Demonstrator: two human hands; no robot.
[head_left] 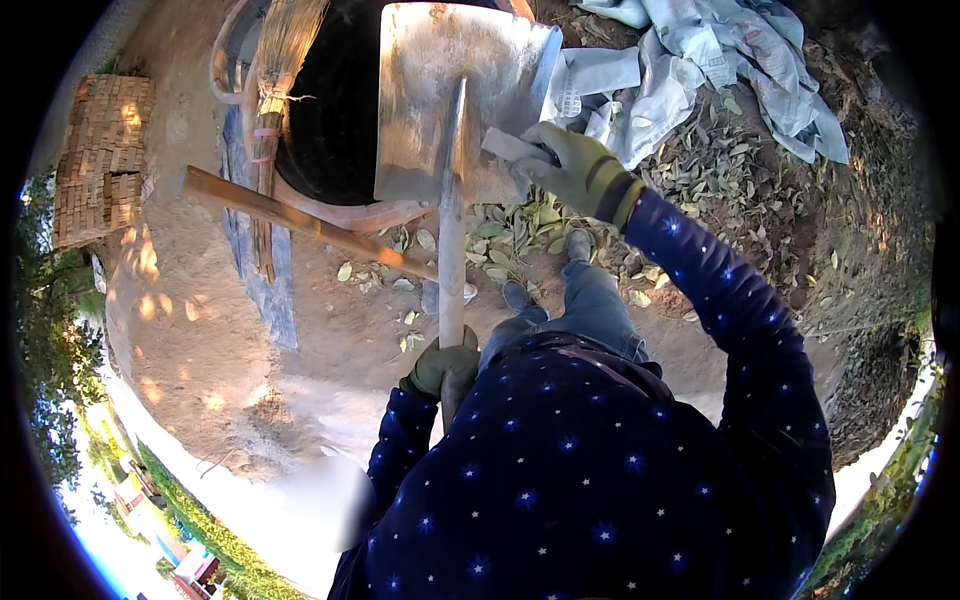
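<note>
A square-bladed shovel [415, 110] is held up in front of me, its worn, rust-streaked blade away from me and its handle running back toward my body. My left hand [445, 368], in an olive glove, is closed around the handle near my waist. At the right side of the blade, my right hand [580, 170] grips a small grey flat block [508, 145] between thumb and fingers. The block overlaps the blade's face; whether it presses on the metal I cannot tell. The right glove has yellowish bands at the cuff.
Behind the blade is a large black round container [320, 130]. A straw broom [285, 50] leans at its left, and a wooden pole [300, 222] slants below. Pale plastic sacks [690, 70] lie at far right above dry leaves [715, 160]. Stacked bricks [100, 165] stand far left.
</note>
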